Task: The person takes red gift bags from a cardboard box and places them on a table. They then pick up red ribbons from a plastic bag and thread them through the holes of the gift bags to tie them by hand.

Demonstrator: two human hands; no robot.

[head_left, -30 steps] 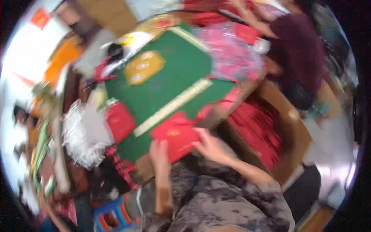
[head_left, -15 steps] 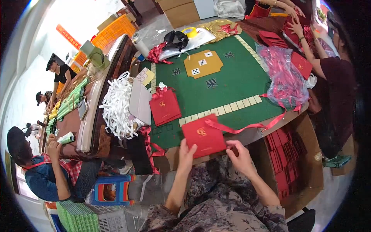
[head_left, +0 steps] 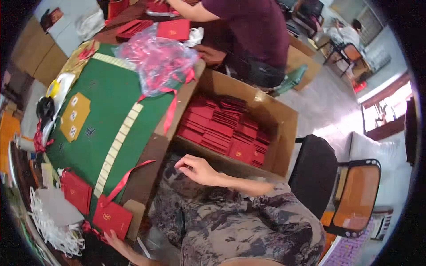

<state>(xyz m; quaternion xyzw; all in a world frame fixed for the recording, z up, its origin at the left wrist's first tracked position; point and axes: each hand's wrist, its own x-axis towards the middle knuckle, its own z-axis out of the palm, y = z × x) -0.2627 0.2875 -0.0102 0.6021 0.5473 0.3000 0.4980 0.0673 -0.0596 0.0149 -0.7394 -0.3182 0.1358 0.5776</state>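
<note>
My left hand (head_left: 116, 242) grips the near edge of a flat red packet (head_left: 112, 219) with a gold emblem, at the corner of the green table. A red ribbon (head_left: 128, 179) runs from the packet's upper edge and stretches along the table edge. My right hand (head_left: 197, 170) is above my lap, beside the carton, its fingers loosely curled with nothing seen in them. In front of it stands an open cardboard carton (head_left: 286, 131) holding many red packets (head_left: 219, 126) in rows. Another stack of red packets (head_left: 76, 193) lies beyond my left hand.
White ribbon strips (head_left: 55, 230) are heaped at the lower left. A clear plastic bag of red ribbon (head_left: 155, 60) lies on the green table mat (head_left: 102, 84). Past the carton is a person in a maroon shirt (head_left: 257, 33). A chair (head_left: 357, 195) stands to the right.
My view has swung right, bringing the carton toward the middle. My right hand has left the packet and moved toward the carton. My left hand stays at the packet.
</note>
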